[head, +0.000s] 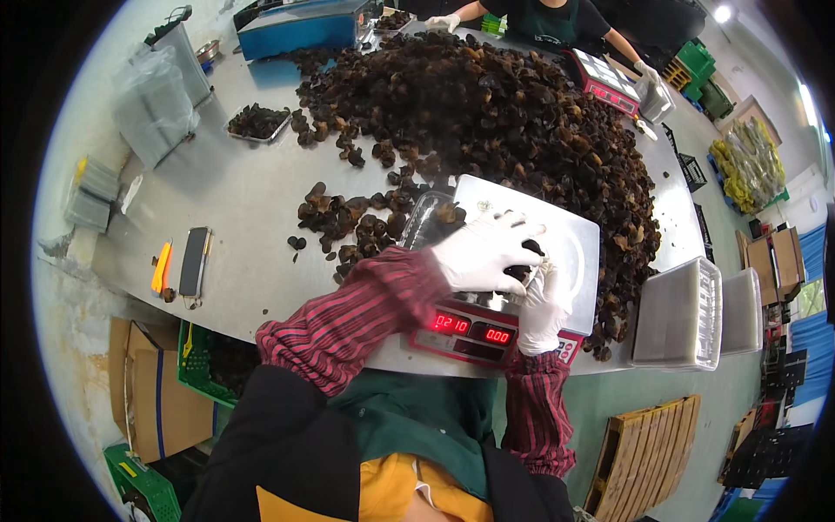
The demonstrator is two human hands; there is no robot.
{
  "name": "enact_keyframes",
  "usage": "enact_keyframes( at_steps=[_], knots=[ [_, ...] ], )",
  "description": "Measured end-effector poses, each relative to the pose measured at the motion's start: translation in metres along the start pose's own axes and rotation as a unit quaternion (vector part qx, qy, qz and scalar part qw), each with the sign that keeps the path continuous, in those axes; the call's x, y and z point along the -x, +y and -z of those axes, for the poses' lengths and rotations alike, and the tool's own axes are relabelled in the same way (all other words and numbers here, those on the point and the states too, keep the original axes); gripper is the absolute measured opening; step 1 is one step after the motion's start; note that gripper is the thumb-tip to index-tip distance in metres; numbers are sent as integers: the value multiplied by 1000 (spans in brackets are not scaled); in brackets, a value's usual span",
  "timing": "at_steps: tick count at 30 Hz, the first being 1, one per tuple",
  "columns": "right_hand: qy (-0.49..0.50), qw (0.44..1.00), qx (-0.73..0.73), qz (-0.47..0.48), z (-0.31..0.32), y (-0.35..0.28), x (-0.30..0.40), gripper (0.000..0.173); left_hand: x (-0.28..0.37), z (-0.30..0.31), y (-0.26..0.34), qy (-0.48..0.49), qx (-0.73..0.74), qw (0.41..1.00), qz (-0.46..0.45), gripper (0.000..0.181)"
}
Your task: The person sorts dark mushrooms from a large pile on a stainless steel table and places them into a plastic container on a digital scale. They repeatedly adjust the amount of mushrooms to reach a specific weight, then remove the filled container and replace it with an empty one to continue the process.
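A clear plastic tray (421,218) rests on the metal platform (574,238) of a red digital scale with lit displays. Dark wood ear mushrooms (520,271) show in the tray between my hands. My left hand (483,254), in a white glove, lies across the tray with fingers spread over the mushrooms; its palm side is hidden. My right hand (545,310), also gloved, is at the tray's right side, fingertips near the left hand's. Whether either hand grips a piece or the tray rim cannot be made out.
A large wood ear heap (470,98) covers the steel table behind the scale. Stacked clear trays (675,313) stand at right. A filled tray (258,122), a phone (195,263) and an orange cutter (161,267) lie left. Across the table, a gloved co-worker is beside another scale (603,85).
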State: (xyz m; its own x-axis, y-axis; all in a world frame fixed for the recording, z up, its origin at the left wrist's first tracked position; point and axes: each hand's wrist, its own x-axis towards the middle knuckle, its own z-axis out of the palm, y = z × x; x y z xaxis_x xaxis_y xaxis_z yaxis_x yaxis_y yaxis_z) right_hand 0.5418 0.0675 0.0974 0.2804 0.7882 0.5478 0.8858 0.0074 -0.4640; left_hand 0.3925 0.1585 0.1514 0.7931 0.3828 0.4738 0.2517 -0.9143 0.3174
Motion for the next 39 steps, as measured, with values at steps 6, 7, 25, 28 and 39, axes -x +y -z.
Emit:
enact_keyframes(
  at_steps=[6, 7, 25, 28, 39],
  knots=[
    [82, 983, 110, 118, -5, 4, -3, 24, 34, 38, -35, 88, -119, 960, 237, 36],
    [83, 981, 117, 127, -5, 3, -4, 25, 39, 39, -41, 43, -149, 940, 303, 34],
    [-439, 894, 57, 76, 4, -12, 188, 62, 100, 34, -25, 268, 484, 768, 322, 39],
    [-499, 865, 55, -16, -22, -7, 207, 67, 136, 40, -18, 237, 484, 755, 372, 32],
    [-389, 918, -6, 78, -39, 13, 223, 30, 399, 126, 45, -72, 254, 676, 688, 16]
  ],
)
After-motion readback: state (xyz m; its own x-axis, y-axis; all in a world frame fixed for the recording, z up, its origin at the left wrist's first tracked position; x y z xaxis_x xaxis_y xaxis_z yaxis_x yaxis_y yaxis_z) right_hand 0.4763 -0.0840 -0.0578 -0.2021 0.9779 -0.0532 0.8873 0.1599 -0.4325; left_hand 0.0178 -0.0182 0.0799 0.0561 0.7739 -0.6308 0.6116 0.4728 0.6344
